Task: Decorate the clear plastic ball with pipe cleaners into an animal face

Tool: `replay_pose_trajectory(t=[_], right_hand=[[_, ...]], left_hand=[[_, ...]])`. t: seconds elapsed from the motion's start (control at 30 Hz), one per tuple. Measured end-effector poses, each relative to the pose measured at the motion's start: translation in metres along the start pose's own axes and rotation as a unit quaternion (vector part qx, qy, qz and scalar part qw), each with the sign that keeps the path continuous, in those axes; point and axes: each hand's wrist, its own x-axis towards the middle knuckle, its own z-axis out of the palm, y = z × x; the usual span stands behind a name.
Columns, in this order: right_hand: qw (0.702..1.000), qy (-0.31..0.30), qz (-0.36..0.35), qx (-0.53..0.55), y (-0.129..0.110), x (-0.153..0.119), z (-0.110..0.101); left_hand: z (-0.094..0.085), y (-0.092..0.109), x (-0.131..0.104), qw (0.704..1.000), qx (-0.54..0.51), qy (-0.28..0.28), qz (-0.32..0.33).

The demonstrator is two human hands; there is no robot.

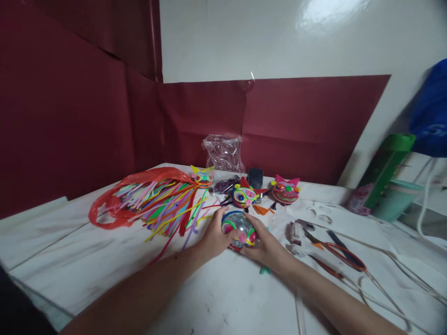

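Between my two hands is a rounded clear plastic craft head [240, 221] with green-ringed eyes, a pink nose and a blue strip along its top. My left hand [219, 232] grips its left side, the thumb lying across the front. On the other side my right hand [267, 244] has its fingers wrapped round the right edge. Just behind stands a finished-looking decorated head [244, 194] with red ears and a blue eye. Two similar heads sit farther back, one with yellow ears [202, 177] and one with pink ears [285, 190].
Colourful pipe cleaners [174, 200] spill from a red plastic bag [139, 177] at left. Orange-handled scissors [344, 256], a glue gun [296, 237] and cords lie at right. A phone [255, 177] and clear plastic packaging [223, 152] are near the wall. A green bin [396, 200] stands far right.
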Motion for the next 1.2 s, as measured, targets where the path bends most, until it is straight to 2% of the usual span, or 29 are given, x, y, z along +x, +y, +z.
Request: replay_pose_trajectory(t=[0.13, 0.27, 0.37, 0.7, 1.03, 1.2], right_hand=[[0.999, 0.016, 0.027, 0.025, 0.006, 0.001, 0.0], [0.997, 0.014, 0.053, 0.049, 0.008, 0.002, -0.002], [0.996, 0.014, 0.065, 0.062, 0.008, 0.003, -0.003], [0.98, -0.003, 0.116, 0.16, 0.003, 0.004, -0.005], [0.981, 0.017, 0.102, 0.164, 0.007, 0.006, -0.005], [0.979, 0.016, 0.1, 0.175, 0.013, 0.006, -0.006]], left_hand=[[-0.011, -0.005, 0.011, 0.993, 0.012, 0.113, -0.013], [-0.024, -0.014, 0.025, 0.989, 0.004, 0.144, -0.03], [-0.026, -0.017, 0.028, 0.99, -0.008, 0.139, -0.037], [-0.015, -0.02, 0.023, 0.992, -0.056, 0.077, -0.083], [-0.012, -0.029, 0.018, 0.985, -0.129, 0.014, -0.116], [-0.01, -0.023, 0.019, 0.975, -0.18, 0.0, -0.131]])
